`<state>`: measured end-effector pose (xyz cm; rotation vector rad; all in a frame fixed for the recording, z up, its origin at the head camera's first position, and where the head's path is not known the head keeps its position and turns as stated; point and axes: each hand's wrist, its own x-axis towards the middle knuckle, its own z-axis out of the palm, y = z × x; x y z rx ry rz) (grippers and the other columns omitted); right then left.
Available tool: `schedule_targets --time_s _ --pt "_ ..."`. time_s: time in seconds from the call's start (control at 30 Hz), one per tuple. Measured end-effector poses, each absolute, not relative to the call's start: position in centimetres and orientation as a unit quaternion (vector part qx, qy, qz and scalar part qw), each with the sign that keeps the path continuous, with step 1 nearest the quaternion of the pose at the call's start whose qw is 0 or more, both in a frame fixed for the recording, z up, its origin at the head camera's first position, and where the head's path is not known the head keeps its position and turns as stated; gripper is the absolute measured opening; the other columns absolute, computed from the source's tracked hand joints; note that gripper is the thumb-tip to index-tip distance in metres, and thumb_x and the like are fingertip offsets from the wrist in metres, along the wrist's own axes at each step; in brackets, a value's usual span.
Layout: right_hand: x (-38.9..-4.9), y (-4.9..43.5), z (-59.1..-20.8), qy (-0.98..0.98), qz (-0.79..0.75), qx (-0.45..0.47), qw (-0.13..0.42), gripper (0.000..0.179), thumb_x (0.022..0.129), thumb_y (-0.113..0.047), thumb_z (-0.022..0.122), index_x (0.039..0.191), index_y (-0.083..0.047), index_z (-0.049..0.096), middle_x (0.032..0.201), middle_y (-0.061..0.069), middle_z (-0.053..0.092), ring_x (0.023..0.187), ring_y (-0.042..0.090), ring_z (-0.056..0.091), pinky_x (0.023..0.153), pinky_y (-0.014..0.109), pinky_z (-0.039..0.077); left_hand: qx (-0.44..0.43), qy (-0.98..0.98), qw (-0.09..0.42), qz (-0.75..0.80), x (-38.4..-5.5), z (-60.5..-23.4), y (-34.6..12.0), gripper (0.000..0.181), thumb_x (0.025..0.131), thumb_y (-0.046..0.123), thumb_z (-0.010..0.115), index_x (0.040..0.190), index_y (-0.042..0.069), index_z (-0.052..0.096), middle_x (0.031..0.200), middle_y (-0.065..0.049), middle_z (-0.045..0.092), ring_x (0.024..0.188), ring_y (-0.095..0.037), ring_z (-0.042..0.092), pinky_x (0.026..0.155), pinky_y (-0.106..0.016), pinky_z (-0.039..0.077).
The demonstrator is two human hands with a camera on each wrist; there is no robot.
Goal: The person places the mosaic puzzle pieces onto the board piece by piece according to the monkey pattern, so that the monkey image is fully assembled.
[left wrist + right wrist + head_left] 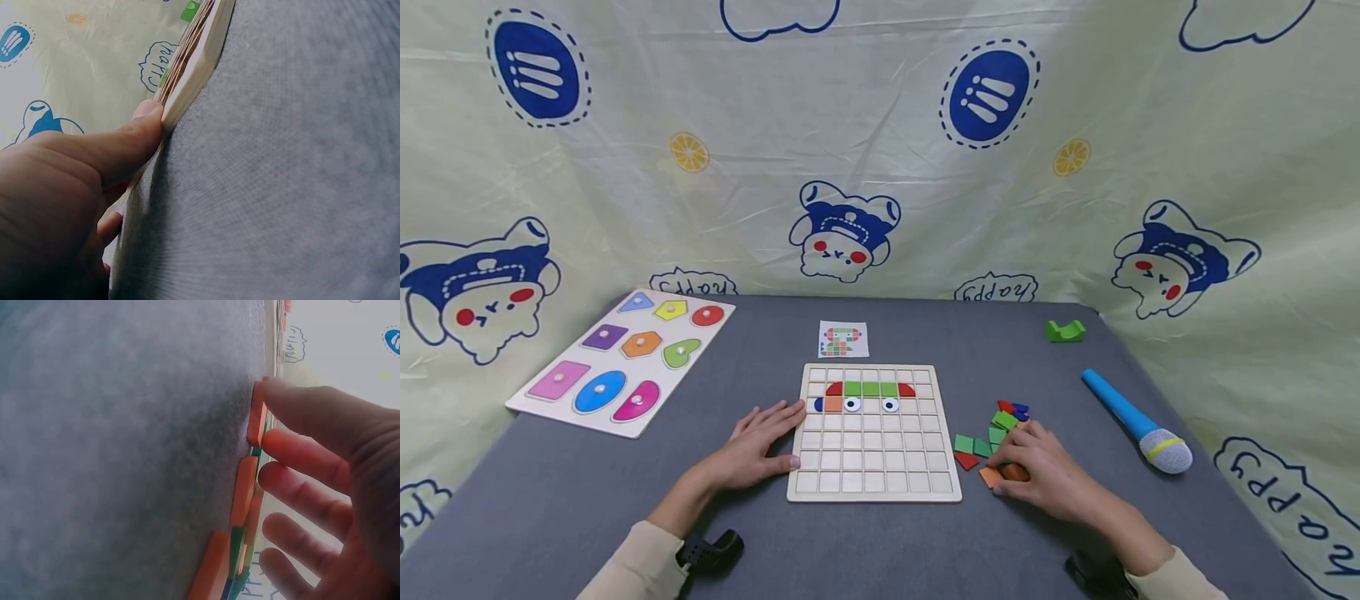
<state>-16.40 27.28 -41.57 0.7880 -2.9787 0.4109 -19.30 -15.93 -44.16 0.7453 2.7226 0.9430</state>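
Observation:
My left hand [760, 446] rests against the left edge of a white wooden grid board [872, 492], fingers stretched out. In the left wrist view the thumb [147, 115] touches the board's side. On the board's upper rows lie a red-and-green row of tiles [870, 389], two eye tiles [890, 405], an orange tile [833, 404] and a blue piece [818, 405]. Right of the board my right hand [1045, 471] pinches an orange square tile [990, 477] between thumb and index finger, low on the table. Its other fingers hang over the loose tiles [245, 487], partly hiding them.
A small pattern card [843, 339] lies behind the board. At the left is a shape puzzle board [640, 367] with knobbed pieces. To the right are a blue toy microphone [1123, 408] and a green curved block [1065, 332]. A printed curtain [880, 100] hangs behind the table.

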Motion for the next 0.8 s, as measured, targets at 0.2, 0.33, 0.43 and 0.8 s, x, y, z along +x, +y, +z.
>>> schedule_targets --time_s 0.2,0.33,0.43,0.8 --pt "-16.4 27.4 -41.6 -0.961 0.135 0.243 0.011 0.025 0.072 -0.031 0.08 0.095 -0.026 0.072 0.093 -0.014 0.056 0.093 0.01 0.038 0.079 0.034 0.033 0.251 0.911 0.081 0.316 -19.3 -44.3 -16.0 0.072 0.089 0.037 0.063 0.148 0.009 0.031 0.155 -0.01 0.029 0.145 -0.038 0.016 0.112 -0.062 0.001" --pt "-16.5 27.5 -41.7 -0.96 0.132 0.247 0.009 0.024 0.072 -0.028 0.081 0.094 -0.027 0.072 0.094 -0.015 0.055 0.094 0.01 0.037 0.079 0.033 0.033 0.252 0.911 0.082 0.316 -19.4 -44.3 -16.0 0.073 0.089 0.038 0.062 0.148 0.009 0.031 0.155 -0.01 0.029 0.145 -0.038 0.015 0.112 -0.062 0.001" --pt "-16.6 27.6 -41.7 -0.959 0.131 0.251 0.009 0.021 0.073 -0.026 0.08 0.093 -0.028 0.072 0.095 -0.015 0.055 0.096 0.01 0.039 0.08 0.035 0.034 0.251 0.911 0.082 0.317 -19.4 -44.3 -16.0 0.073 0.089 0.038 0.062 0.148 0.009 0.031 0.155 -0.01 0.029 0.145 -0.038 0.015 0.112 -0.062 0.001" --pt "-17.2 26.1 -41.2 -0.956 0.129 0.258 0.047 0.019 0.076 -0.032 0.078 0.093 -0.028 0.071 0.09 -0.013 0.057 0.089 0.007 0.038 0.075 0.029 0.034 0.252 0.912 0.085 0.314 -19.5 -44.4 -16.0 0.073 0.089 0.038 0.062 0.148 0.009 0.03 0.156 -0.01 0.029 0.145 -0.038 0.015 0.112 -0.062 0.001"
